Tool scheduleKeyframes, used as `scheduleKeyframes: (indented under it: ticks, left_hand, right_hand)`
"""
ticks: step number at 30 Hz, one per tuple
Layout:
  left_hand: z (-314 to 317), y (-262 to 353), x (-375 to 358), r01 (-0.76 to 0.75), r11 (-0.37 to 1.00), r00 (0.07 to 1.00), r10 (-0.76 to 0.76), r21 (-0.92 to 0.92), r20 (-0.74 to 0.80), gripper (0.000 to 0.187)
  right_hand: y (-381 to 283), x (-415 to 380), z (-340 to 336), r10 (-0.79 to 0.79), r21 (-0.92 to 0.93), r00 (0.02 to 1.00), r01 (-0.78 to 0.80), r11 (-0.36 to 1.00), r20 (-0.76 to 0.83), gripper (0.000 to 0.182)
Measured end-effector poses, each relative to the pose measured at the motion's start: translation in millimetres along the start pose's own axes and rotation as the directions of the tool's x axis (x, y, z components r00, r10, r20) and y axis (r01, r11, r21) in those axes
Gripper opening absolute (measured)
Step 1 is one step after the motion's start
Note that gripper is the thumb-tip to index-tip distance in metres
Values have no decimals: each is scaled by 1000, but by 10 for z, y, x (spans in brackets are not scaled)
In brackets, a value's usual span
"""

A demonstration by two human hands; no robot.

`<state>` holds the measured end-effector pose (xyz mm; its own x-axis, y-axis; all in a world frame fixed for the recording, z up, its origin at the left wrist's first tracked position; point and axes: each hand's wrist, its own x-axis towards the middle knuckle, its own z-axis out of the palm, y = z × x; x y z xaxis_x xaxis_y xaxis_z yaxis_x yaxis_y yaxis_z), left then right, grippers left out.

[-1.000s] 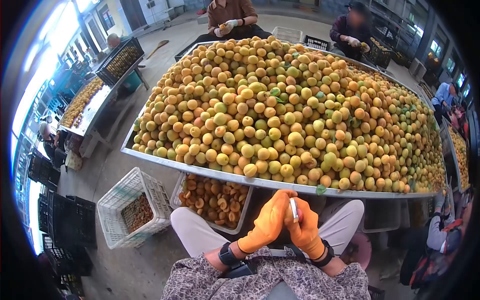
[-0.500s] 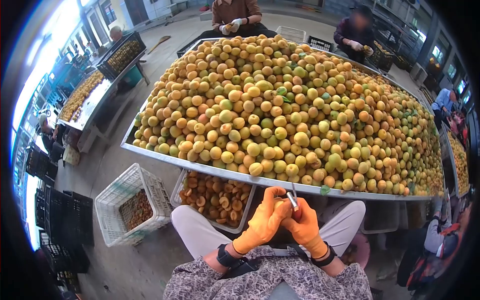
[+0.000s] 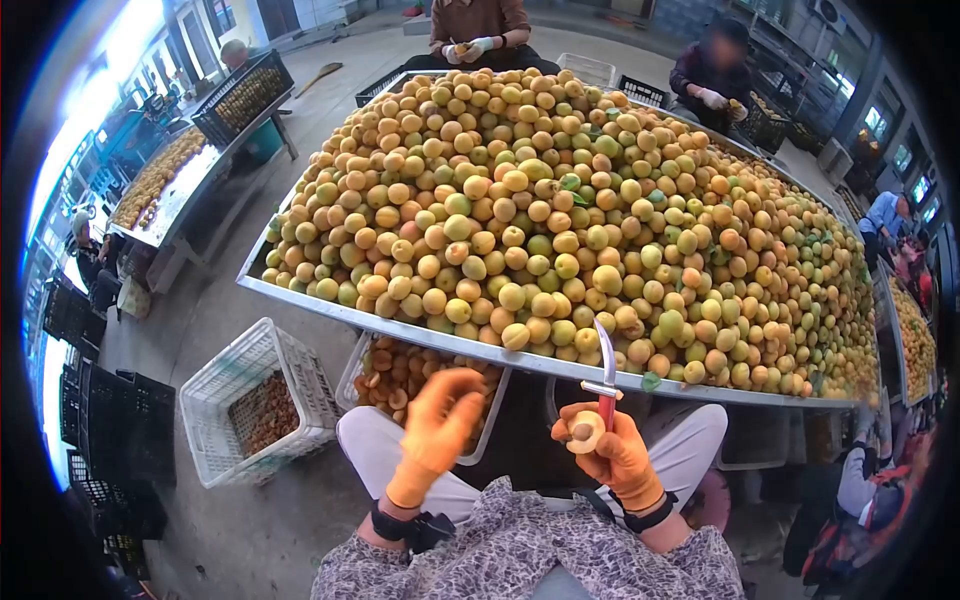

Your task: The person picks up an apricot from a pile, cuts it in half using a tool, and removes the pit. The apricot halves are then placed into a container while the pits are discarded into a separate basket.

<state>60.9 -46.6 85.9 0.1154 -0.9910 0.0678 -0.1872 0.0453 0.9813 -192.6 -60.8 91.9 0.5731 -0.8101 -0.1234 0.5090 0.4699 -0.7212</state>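
Note:
My right hand [image 3: 622, 462], in an orange glove, grips a small knife [image 3: 606, 352] with a red handle and a curved blade pointing up. The same hand holds a halved apricot [image 3: 585, 431] with its cut face toward me and the brown pit in it. My left hand [image 3: 438, 425], also gloved in orange, hovers over a crate of apricot halves [image 3: 385, 362]. Its fingers are bent but apart, slightly blurred, and nothing shows in them. Just beyond both hands, whole apricots [image 3: 520, 210] are heaped on a metal-edged table [image 3: 440, 343].
A white plastic basket [image 3: 325, 420] with brown pits stands to my left. Black crates [image 3: 125, 440] are stacked farther left. Two people sit across the table, their gloved hands [image 3: 475, 47] holding fruit. Another table with apricots [image 3: 180, 230] stands at the far left.
My hands have come apart: the left moved left over the crate of halves, while the right stayed near the table edge. The apricot's cut face and the knife blade now show clearly.

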Motion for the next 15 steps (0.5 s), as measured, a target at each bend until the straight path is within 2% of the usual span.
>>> scheduleKeyframes:
  ticks: [1, 2, 3, 5, 6, 8, 11, 13, 15]
  left_hand:
    - [76, 96, -31, 149, 955, 978, -105, -255, 178, 28]
    - [167, 215, -73, 284, 910, 937, -197, -303, 288, 28]
    - [269, 289, -109, 420, 844, 873, -277, -333, 401, 29]
    - [478, 295, -139, 497, 771, 826, -280, -398, 488, 32]
    - [526, 283, -141, 496, 761, 826, -265, -418, 498, 34]
    - [611, 253, -133, 524, 730, 817, -285, -439, 501, 33]
    - [712, 230, -115, 558, 703, 801, -317, -442, 507, 33]
    - [741, 283, -80, 637, 648, 746, -381, -419, 546, 32]
    - [807, 243, -81, 657, 622, 734, -399, -426, 549, 32]
  right_hand:
    - [-4, 11, 33, -12, -77, 999, 10, 997, -33, 62]
    - [4, 12, 119, -51, -82, 996, 45, 996, -73, 53]
    - [-3, -16, 139, -48, -78, 996, 42, 996, -74, 53]
    - [-21, -66, 145, 40, -174, 979, -76, 982, -200, 46]
    - [-30, -80, 148, 41, -173, 979, -77, 982, -202, 46]
    - [-23, -114, 149, 23, -281, 960, -105, 954, -280, 40]
    - [31, -126, 116, -9, -310, 951, -92, 946, -310, 34]
    - [63, -129, 66, -9, -319, 949, -97, 943, -315, 32]
    - [93, -141, 17, -25, -330, 944, -91, 939, -330, 31]
